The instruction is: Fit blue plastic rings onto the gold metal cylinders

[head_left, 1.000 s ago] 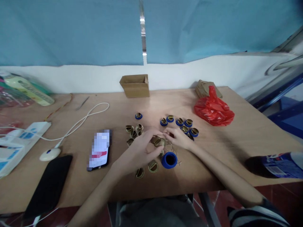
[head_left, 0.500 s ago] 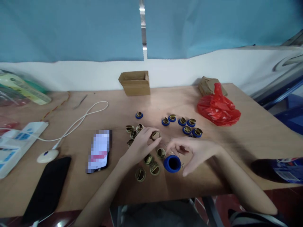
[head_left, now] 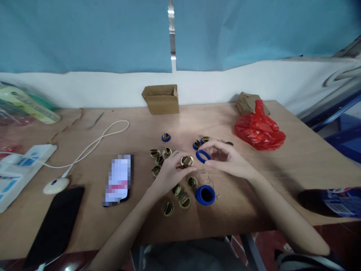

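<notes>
Between thumb and fingers, my left hand [head_left: 172,168] holds a round brass-coloured metal piece [head_left: 187,162]. My right hand [head_left: 225,160] pinches a blue ring [head_left: 203,156] just to the right of that piece, with a small gap between the two. Below my hands, a stack of blue rings [head_left: 205,195] sits on the table beside thin loose wires [head_left: 207,177]. Several brass pieces without blue rings [head_left: 184,201] lie around and below my left hand. Brass pieces with blue rings [head_left: 205,140] are behind my right hand, which partly hides the group; another [head_left: 166,137] lies farther left.
An open cardboard box [head_left: 160,103] stands by the wall. A red plastic bag [head_left: 259,130] is at the back right, a bottle [head_left: 332,202] at the right edge. Left are a lit phone [head_left: 118,180], a black phone [head_left: 56,222], a white cable [head_left: 97,143] and a power strip [head_left: 25,169].
My right hand has moved up from the blue ring stack and now has one blue ring in its fingers. My left hand stays nearly in place, still holding the brass piece.
</notes>
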Demonstrator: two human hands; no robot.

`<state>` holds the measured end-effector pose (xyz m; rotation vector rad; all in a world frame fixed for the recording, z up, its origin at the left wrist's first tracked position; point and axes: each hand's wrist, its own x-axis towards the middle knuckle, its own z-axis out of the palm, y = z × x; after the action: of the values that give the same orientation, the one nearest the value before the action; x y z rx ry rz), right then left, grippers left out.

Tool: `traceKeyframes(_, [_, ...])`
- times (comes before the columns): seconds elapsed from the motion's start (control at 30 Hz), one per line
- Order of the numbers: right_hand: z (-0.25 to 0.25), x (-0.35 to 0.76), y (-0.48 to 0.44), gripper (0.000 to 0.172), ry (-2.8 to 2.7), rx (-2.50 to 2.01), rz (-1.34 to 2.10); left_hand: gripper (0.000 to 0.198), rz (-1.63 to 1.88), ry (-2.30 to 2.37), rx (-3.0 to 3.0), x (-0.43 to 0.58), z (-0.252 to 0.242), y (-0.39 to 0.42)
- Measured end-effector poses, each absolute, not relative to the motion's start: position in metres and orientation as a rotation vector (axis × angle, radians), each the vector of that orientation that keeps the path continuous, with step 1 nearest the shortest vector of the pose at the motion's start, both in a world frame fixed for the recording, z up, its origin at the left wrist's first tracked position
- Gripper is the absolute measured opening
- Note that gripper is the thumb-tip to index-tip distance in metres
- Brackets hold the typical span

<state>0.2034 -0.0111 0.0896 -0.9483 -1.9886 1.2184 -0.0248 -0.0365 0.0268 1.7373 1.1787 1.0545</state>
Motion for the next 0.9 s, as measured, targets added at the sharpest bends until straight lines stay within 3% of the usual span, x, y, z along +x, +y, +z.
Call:
traceKeyframes(0.2, [0.068,0.182,-0.011,0.036,-2.17,-0.941,0.936,0.022,1.024,1.125,1.661,-0.024,0.035,-0.041])
traceKeyframes(0.4, [0.057,0.178,-0.018,0.035,-2.314,-0.897,0.747,0.033,0.964,1.06,1.457,-0.025,0.032,-0.045])
traceKeyframes(0.73, [0.037,0.18,-0.018,0.042,-2.253,-0.85,0.831,0.041,0.894,0.889,1.334,-0.036,0.031,-0.047])
traceKeyframes(0.9, [0.036,0.18,-0.018,0.044,-2.166,-0.832,1.045,0.035,0.891,0.864,1.233,-0.04,0.039,-0.048])
